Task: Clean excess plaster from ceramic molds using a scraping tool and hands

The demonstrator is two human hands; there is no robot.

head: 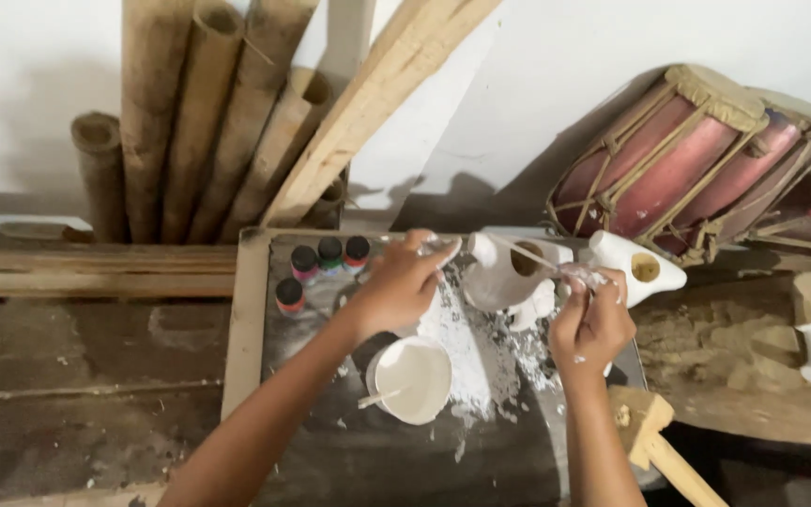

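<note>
"What is the left hand (404,282) doing?"

"Its fingers are curled tight on the rim of a white clay pot (511,274), so the pot stays put over the dark tray (248,319)."

"And the right hand (593,324)?"

"Its fingers are pinched together on a thin brush (542,259). The tip goes up to the pot's mouth."

"Why is the cup of white paint (412,378) so close?"

"I think it is for easy dipping. The little paint bottles (321,263) wait at the tray's back."

Bamboo poles (208,103) and plank (377,94) run off the top edge. Drum (696,164) is cut at the right edge. Left hand (401,282) hides what it grips; the object at right hand (593,324) is blurred.
</note>
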